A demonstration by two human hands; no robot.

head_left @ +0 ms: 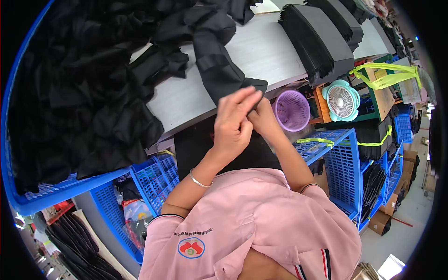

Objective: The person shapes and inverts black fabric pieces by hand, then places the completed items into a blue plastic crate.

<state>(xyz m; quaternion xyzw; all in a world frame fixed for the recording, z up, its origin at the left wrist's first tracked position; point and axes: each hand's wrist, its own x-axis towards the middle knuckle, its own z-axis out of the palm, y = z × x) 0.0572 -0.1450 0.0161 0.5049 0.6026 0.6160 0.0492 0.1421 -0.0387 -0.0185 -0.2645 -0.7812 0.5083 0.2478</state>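
Observation:
A long piece of black fabric (215, 65) lies over the front edge of the grey-white table (268, 49), its near end at my hands. My left hand (233, 119), with a silver bangle on the wrist, is over this end with its fingers stretched out and slightly blurred. Close beside it, my right hand (265, 120) has its fingers bent in and closed at the fabric's near corner. My left hand partly hides those fingertips. To the left, a big heap of black fabric pieces (79, 93) fills a blue crate (60, 193) and spills onto the table.
Neat stacks of black pieces (317, 39) stand at the table's right. Beyond the front edge are a purple basket (292, 110) and a turquoise fan (343, 100). Blue plastic crates (343, 163) stand to my right, with yellow-green straps (392, 77) above. Another blue crate (112, 205) holds bags on my left.

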